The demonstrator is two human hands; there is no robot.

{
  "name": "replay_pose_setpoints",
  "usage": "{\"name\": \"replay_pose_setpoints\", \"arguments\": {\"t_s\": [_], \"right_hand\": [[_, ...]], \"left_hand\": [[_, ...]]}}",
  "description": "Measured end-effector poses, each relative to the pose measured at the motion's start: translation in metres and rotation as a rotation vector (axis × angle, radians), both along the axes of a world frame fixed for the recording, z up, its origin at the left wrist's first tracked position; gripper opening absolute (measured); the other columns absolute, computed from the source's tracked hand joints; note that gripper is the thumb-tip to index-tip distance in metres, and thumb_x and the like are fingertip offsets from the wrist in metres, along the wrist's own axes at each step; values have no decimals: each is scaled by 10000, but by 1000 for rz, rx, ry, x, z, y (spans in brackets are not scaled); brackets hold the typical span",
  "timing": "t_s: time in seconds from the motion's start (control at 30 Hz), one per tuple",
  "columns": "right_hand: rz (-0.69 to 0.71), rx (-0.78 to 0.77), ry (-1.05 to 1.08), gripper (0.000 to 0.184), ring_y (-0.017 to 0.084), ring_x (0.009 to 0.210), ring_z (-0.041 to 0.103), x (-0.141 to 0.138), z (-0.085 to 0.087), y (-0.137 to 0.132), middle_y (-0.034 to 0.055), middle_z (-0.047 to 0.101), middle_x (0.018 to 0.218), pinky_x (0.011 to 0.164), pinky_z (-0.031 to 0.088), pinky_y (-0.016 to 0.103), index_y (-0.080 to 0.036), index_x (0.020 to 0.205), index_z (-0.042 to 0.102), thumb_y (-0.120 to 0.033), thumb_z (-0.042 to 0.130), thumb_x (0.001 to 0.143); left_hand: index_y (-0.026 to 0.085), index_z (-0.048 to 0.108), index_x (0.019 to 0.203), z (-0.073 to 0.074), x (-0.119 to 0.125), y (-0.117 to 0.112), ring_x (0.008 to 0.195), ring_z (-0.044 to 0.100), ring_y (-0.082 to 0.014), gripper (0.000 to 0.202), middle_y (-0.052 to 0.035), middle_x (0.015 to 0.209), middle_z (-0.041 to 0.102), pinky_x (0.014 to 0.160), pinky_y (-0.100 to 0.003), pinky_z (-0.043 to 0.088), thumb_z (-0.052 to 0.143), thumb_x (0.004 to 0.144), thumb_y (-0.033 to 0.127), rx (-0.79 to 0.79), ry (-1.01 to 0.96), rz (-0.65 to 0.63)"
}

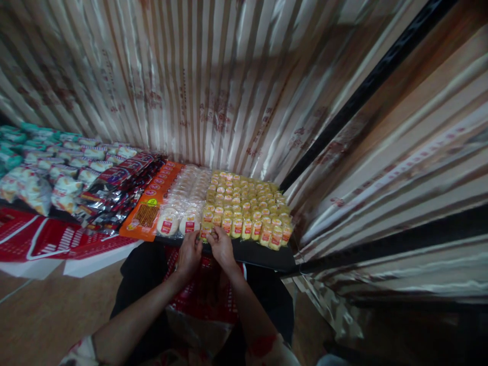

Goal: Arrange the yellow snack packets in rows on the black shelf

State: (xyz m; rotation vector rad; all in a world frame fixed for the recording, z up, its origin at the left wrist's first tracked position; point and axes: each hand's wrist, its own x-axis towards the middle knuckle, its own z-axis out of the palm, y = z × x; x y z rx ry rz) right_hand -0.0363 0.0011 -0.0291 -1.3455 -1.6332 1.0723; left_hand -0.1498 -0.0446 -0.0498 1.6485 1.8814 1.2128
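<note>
Sleeves [82,352] low in the frame, two hands meeting at one yellow packet

From my remote seat I see bare forearms [143,307] rise from the bottom edge to the centre, where the left hand [189,252] and right hand [222,247] flank a small yellow packet [206,233] at the front of the dark shelf [255,254]. Fingers on both hands are drawn in narrow at its sides; whether either truly grips it, I cannot tell.

Right of centre stand tight rows of yellow packets [247,203]; just left lie white round packs [168,223], then an orange bag [152,201].

My worry is the shelf's front edge: the packet sits so near it that a slack pinch could let it slip toward the red plastic [206,297] below. Pressing it backward too hard might tip the row behind, since those slick wrappers look likely to slide. The left knuckles, close to the round packs, could nudge them crooked.
</note>
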Motion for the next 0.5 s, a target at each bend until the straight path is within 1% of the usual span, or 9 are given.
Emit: {"name": "replay_pose_setpoints", "arguments": {"t_s": [0.1,0.2,0.27,0.4,0.5], "right_hand": [[-24,23,-44,179,167,770,577,0,-1,2,21,611,859,762,468,302,-235,909,601,-223,540,741],[-50,51,-87,255,175,803,571,-2,-2,2,35,611,923,803,465,318,-240,991,607,-211,543,746],[-67,58,-99,305,174,792,572,-3,-2,0,48,604,970,804,470,322,-238,1049,598,-207,535,752],[-103,85,-76,389,160,747,579,-5,-5,-6,86,566,1061,774,487,312,-219,1163,550,-207,481,781],[-125,152,-90,397,167,805,582,-4,-8,-11,107,547,1096,809,480,310,-196,1190,543,-210,429,810]], "left_hand": [[140,533,1021,0,1,2,850,573,-194,234,-96,937,582,790,-346,477,424,818,180,11,-19,22],[154,514,986,-2,3,4,800,570,-179,200,-73,893,582,755,-328,477,435,805,182,30,-38,53],[166,502,953,-4,5,6,777,563,-171,167,-55,852,571,737,-313,471,455,796,199,31,-42,65],[174,480,905,-3,6,9,698,548,-157,132,-31,778,542,666,-282,453,475,789,237,-31,-53,108],[182,478,860,1,7,11,676,544,-159,101,-24,749,537,641,-274,434,458,801,261,-75,-39,122]]}}
